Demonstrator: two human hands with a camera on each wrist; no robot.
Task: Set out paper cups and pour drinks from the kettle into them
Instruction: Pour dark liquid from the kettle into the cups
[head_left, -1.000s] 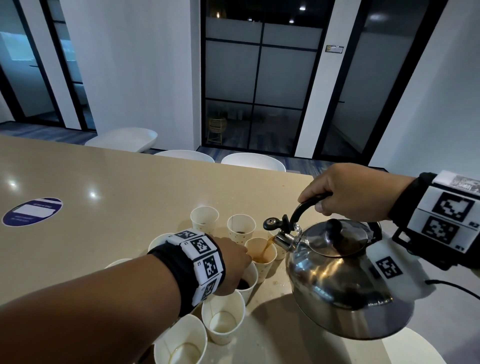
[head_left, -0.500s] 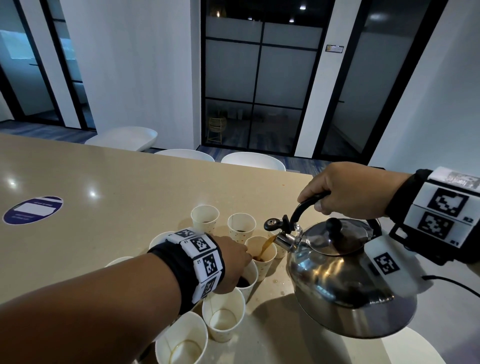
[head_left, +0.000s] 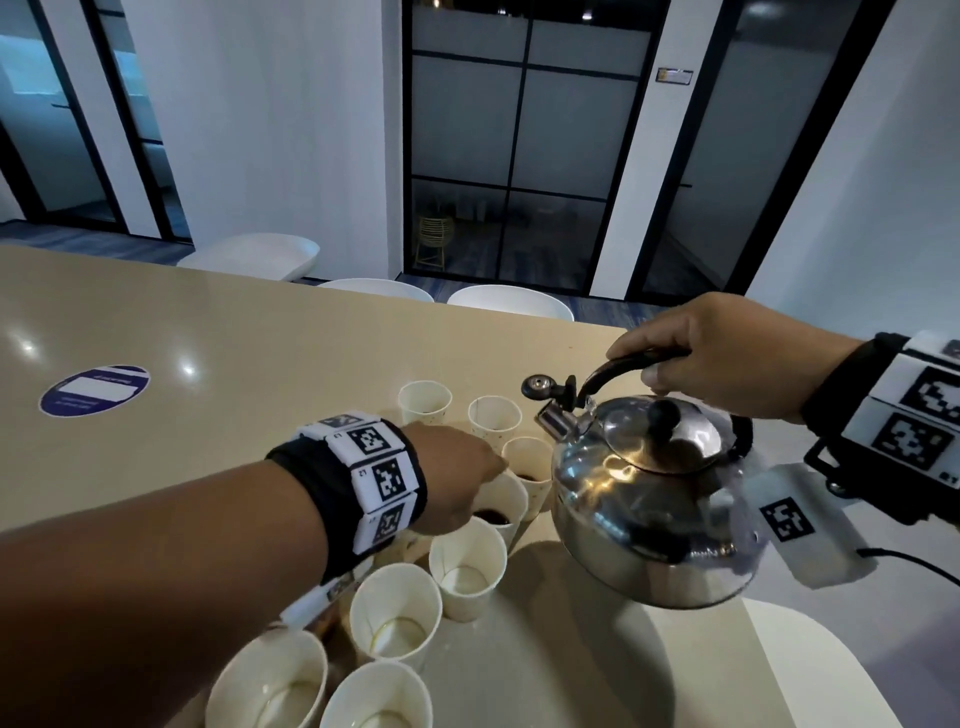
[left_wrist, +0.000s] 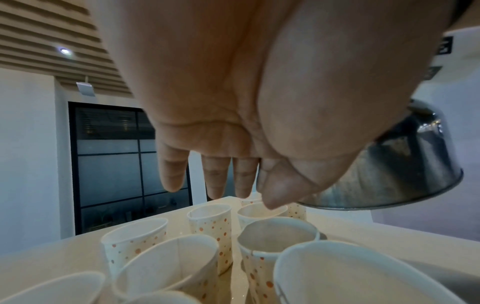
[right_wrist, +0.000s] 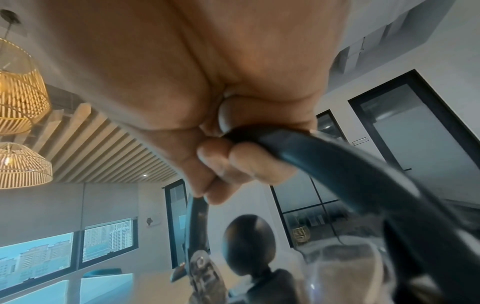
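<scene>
The steel kettle (head_left: 654, 499) hangs above the table's right part, nearly level, its spout (head_left: 556, 421) over a paper cup (head_left: 524, 465); no stream shows. My right hand (head_left: 717, 358) grips its black handle (right_wrist: 324, 164), fingers curled round it. Several white dotted paper cups stand in a cluster; one (head_left: 498, 506) holds dark drink, while the near ones (head_left: 467, 566) (head_left: 396, 618) show only a thin film at the bottom. My left hand (head_left: 483, 467) hovers over the middle cups with its fingers (left_wrist: 215, 181) straight and pointing down; its thumb tip sits at a cup rim (left_wrist: 262, 211).
The beige table (head_left: 260, 364) carries a round blue sticker (head_left: 94, 389) at far left. White chairs (head_left: 511, 301) stand along its far edge and another (head_left: 810, 665) at the near right. A black cable (head_left: 914, 561) trails from my right wrist.
The kettle has tipped back toward level and risen slightly, and the brown stream into the cup has stopped. My left hand stays over the cups.
</scene>
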